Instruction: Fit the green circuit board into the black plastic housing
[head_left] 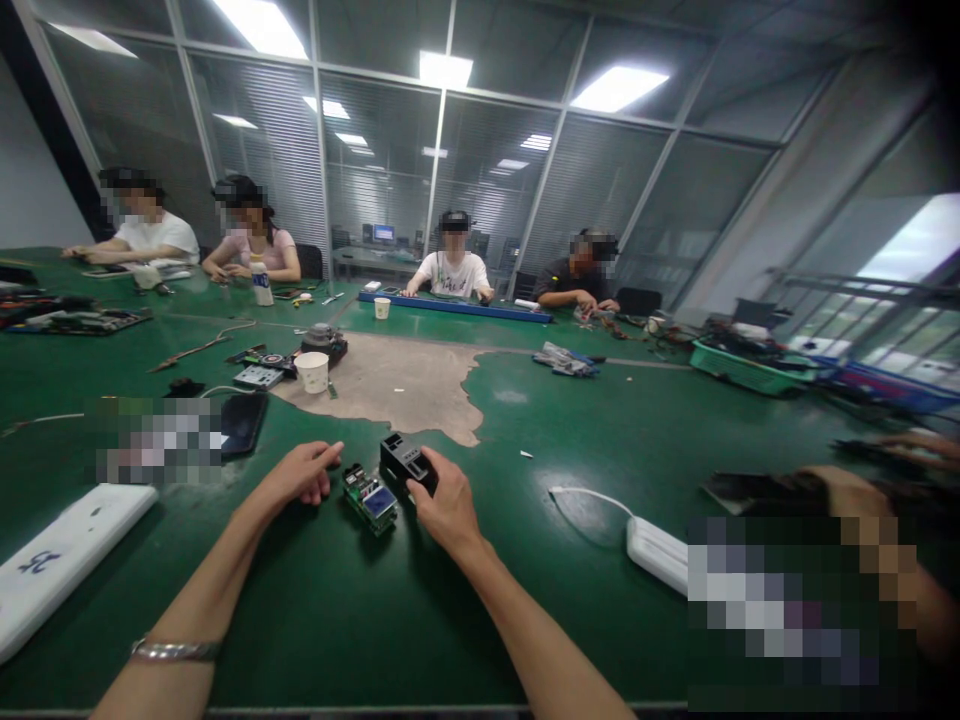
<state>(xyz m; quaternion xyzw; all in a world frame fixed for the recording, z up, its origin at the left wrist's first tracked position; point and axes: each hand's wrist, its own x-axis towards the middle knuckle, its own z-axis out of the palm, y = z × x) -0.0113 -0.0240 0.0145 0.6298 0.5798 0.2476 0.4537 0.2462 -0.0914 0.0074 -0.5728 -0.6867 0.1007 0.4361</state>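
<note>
My right hand (450,505) grips a black plastic housing (403,457) with cut-out slots, thumb on the near side and fingers around the far end. Just left of the housing, a small green circuit board with a bluish screen (371,500) lies on the table. My left hand (306,474) rests by the board's left side, holding nothing; its index finger points toward the board and the other fingers bend loosely. Between hand and board there is a narrow gap. Part of the housing is hidden by my right fingers.
A paper cup (313,373), loose electronic parts (259,376) and a torn brown sheet (390,385) lie ahead on the green table (480,640). White power strips (71,560) flank me. A green basket (750,368) stands right. Several people sit around; a co-worker's hand (847,492) is at right.
</note>
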